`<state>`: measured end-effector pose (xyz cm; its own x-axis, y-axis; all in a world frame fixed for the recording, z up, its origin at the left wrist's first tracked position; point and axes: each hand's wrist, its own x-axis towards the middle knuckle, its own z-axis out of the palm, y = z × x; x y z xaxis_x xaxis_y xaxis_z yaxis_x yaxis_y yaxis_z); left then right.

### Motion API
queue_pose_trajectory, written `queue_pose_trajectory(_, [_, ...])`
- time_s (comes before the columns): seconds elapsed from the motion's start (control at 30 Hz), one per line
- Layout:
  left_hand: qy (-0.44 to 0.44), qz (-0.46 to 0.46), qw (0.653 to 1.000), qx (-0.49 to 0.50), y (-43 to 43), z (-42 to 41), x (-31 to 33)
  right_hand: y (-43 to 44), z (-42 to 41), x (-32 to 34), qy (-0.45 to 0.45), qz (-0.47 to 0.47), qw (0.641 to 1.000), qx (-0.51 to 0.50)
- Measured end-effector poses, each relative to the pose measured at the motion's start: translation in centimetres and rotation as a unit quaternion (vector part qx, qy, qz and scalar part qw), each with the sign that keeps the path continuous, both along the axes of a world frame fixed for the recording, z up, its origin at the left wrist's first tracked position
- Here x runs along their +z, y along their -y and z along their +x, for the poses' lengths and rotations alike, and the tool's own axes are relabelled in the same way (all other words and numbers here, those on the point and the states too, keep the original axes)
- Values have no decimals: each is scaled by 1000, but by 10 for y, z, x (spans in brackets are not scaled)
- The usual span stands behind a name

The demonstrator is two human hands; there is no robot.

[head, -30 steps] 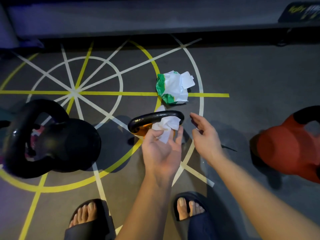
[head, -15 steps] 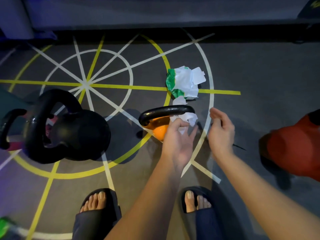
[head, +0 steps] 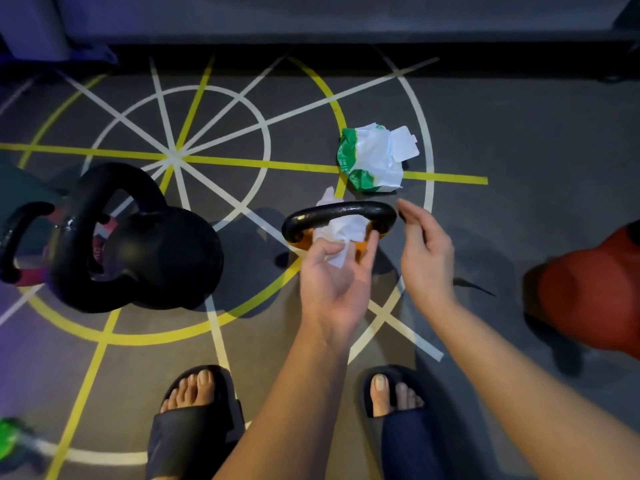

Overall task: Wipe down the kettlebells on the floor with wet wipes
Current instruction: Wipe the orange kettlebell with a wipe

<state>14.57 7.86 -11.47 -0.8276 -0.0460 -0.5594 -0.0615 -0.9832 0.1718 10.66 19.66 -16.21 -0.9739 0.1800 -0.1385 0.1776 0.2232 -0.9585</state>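
Under orange kettlebell [head: 339,212] handle: wet wipe [head: 341,230], pinched in left hand [head: 332,282] grip | right hand [head: 427,251] beside handle's right end, grip loosely spread, holding nothing | wipes packet [head: 374,161] just beyond kettlebell

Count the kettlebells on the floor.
4. Large black iron kettlebell at left; pinkish kettlebell with black handle half hidden behind it; small orange kettlebell with black handle at centre; red kettlebell at right edge. Others may be hidden.

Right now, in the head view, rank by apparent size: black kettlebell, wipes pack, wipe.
1. black kettlebell, clearly largest.
2. wipes pack.
3. wipe, smallest as seen, but crumpled and partly hidden by the handle and left hand.
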Motion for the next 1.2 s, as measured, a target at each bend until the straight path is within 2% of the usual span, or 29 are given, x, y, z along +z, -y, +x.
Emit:
queue_pose_trajectory(0.13, [6, -64, 995, -71, -20, -10, 2, -5, -5, 4, 10, -11, 1000, 18])
queue_pose_trajectory(0.2, [-9, -64, 995, -77, -15, -12, -1, -8, -9, 4, 7, 0, 1000, 22])
queue_pose_trajectory(0.33, [18, -13, 1000, -19, 9, -8, 2, -11, -17, -2, 4, 19, 1000, 21])
queue_pose_trajectory(0.43, [44, -10, 999, 19, 19, -5, 9, -9, -20, 0, 8, 26, 999, 35])
queue_pose_trajectory(0.67, [58, -11, 998, 37, 20, -9, 7, -2, -27, 12, 11, 106, 980, 167])
queue_pose_trajectory(0.83, [51, -64, 997, 1, 15, -10, 13, -13, -27, 12, -33, 170, 959, 223])
queue_pose_trajectory(1.03, [57, -104, 992, -50, 30, -24, 2, -13, -13, 8, -55, 202, 964, 166])
queue_pose_trajectory(1.2, [69, -178, 970, -148, 37, -28, 4, -15, -14, 11, -14, 183, 971, 157])
